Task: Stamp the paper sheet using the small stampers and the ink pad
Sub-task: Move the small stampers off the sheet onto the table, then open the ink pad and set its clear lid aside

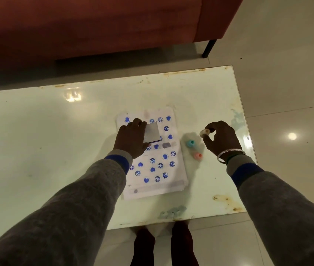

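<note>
Left hand (131, 140) gripping ink pad (152, 133)

A pale green, glossy rectangular worktop (75, 131) fills the middle of the view, its edges chipped and rust-stained, most of all along the far edge and at the near right corner. A bright lamp reflection (72, 96) glints on its far left part. Beyond the worktop stands a rust-red upholstered sofa (94, 25), raised on a slim black leg (208, 48) at its right end, with dark shadow beneath it. The floor (286, 73) is laid with large glossy off-white tiles divided by thin dark joints, and a round light reflection (292, 136) shines on the tiles to the right.
</note>
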